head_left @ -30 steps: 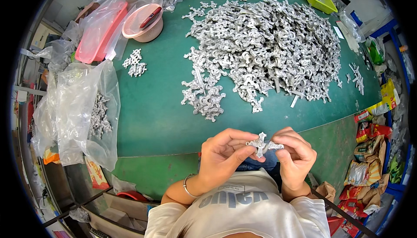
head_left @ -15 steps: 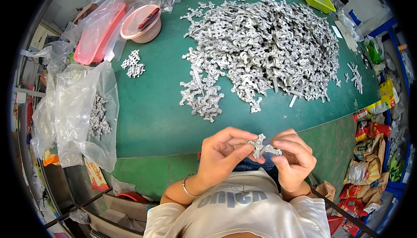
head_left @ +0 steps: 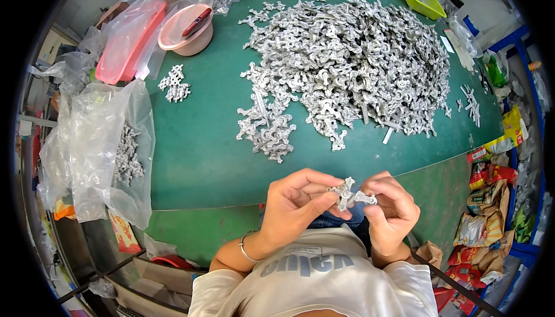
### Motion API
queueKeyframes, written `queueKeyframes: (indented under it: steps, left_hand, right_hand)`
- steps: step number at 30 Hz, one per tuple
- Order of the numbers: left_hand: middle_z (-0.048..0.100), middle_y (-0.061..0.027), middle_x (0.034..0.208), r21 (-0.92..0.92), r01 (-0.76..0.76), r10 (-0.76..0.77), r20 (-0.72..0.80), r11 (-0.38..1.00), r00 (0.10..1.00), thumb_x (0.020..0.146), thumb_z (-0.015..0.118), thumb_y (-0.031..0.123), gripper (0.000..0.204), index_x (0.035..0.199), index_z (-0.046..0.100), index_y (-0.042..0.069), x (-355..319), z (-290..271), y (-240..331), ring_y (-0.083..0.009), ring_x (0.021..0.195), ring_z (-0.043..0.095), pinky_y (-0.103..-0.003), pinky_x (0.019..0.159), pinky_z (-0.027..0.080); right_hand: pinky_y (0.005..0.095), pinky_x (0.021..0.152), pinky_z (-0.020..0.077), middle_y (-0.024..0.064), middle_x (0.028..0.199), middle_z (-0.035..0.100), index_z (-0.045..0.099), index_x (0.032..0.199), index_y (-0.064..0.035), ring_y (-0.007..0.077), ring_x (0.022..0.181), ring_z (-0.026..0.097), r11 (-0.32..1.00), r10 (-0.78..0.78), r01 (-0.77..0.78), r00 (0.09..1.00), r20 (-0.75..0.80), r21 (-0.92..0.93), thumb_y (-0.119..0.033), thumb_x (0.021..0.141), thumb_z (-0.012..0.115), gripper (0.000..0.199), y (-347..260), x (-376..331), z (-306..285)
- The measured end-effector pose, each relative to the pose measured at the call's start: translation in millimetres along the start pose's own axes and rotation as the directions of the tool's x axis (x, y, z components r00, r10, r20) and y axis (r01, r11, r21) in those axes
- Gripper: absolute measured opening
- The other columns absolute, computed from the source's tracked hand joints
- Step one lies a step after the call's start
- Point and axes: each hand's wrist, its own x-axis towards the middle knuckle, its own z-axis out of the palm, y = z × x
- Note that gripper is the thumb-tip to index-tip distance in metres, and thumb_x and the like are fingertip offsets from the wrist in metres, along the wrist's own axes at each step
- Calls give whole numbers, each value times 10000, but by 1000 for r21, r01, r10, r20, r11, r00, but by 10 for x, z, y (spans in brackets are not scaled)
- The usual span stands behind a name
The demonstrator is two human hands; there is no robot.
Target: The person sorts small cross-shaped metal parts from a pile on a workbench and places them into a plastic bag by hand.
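Close to my body, just off the table's near edge, both hands hold small silver-grey metal castings (head_left: 348,194) with knobbed, branching arms. I cannot tell whether it is one piece or two touching. My left hand (head_left: 298,200) pinches the left end between thumb and fingers, hiding part of it. The thumb and fingers of my right hand (head_left: 393,202) close round the right end. Beyond my hands, a large heap of similar castings (head_left: 352,68) covers much of the green table (head_left: 202,161). A smaller cluster of castings (head_left: 269,137) lies at the heap's near left.
A little group of castings (head_left: 174,84) lies at the left. Beside it are a clear plastic bag (head_left: 95,155) with castings inside, a pink bowl (head_left: 193,44) with a red-handled tool, and a pink basket (head_left: 124,56). A yellow-green tray (head_left: 426,4) stands far right.
The castings in my hands have tilted very slightly, and the right end sits a touch lower. The view has shifted a little; the heap looks unchanged.
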Motion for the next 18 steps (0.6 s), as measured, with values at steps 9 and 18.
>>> queueKeyframes:
  steps: [9,18]
  left_hand:
    - [617,-172,936,-77,-15,21,75,997,997,871,507,0,175,1029,513,-75,17,-79,-40,-231,799,638,-310,725,528]
    - [625,-205,840,-46,7,-9,-32,999,999,830,523,-25,116,937,538,-67,7,-52,8,-239,699,643,-334,636,549]
  right_hand:
    - [330,660,443,152,808,609,586,871,80,248,742,569,992,-106,110,993,54,-65,59,651,703,250,15,16,2]
    - [322,660,438,160,799,606,581,873,74,235,731,562,999,-23,24,999,-28,47,47,697,677,203,61,7,67]
